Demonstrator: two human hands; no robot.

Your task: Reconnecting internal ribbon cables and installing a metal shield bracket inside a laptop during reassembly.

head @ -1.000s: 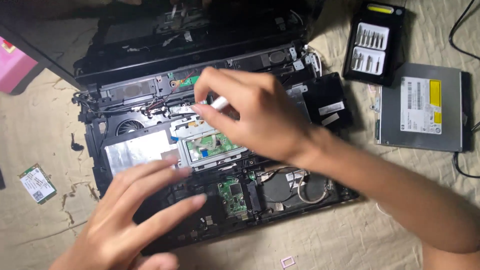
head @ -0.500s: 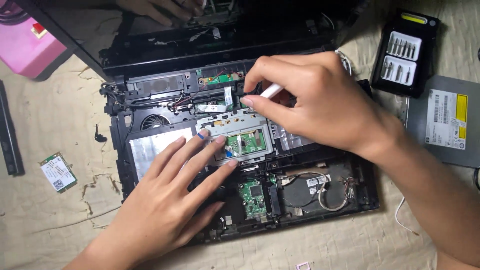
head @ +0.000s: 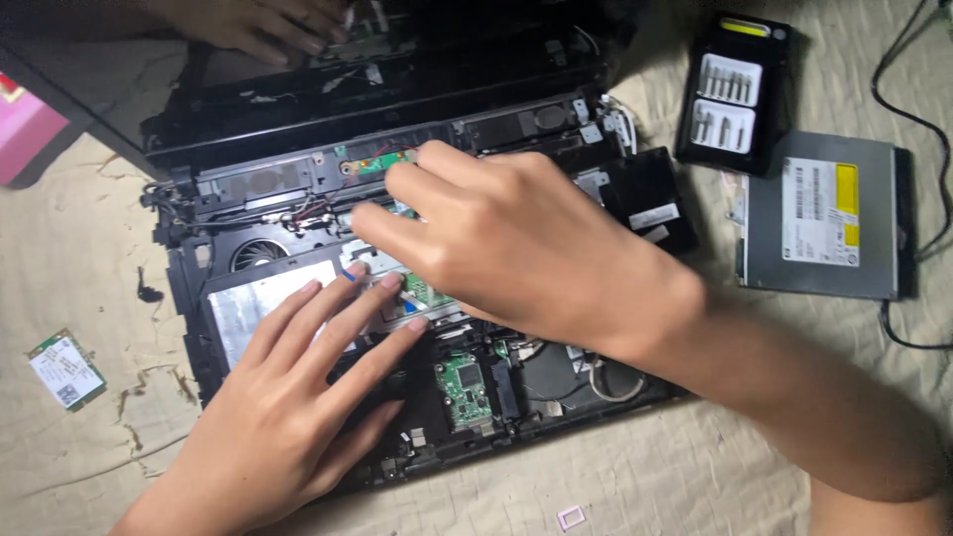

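Note:
An opened black laptop (head: 556,124) lies on beige cloth with its boards bare. My left hand (head: 288,417) rests flat on its lower left part, fingers apart, the tips touching a silver plate (head: 238,313) and the touchpad board. My right hand (head: 516,238) arches over the middle of the laptop, fingertips pointing down near the cables by the fan (head: 260,255). Whatever is under that palm is hidden. A small green board (head: 462,382) shows just below my right wrist.
A black bit case (head: 733,94) and a grey optical drive (head: 819,213) lie at the right, with a black cable (head: 908,60) beyond. A small wireless card (head: 65,369) sits at the left, a pink object (head: 25,129) at the far left. A hand shows on the dark screen (head: 268,25), perhaps a reflection.
My right hand shifted down and left over the boards; the white tool seen in its fingers before is out of sight. My left hand stays flat on the base.

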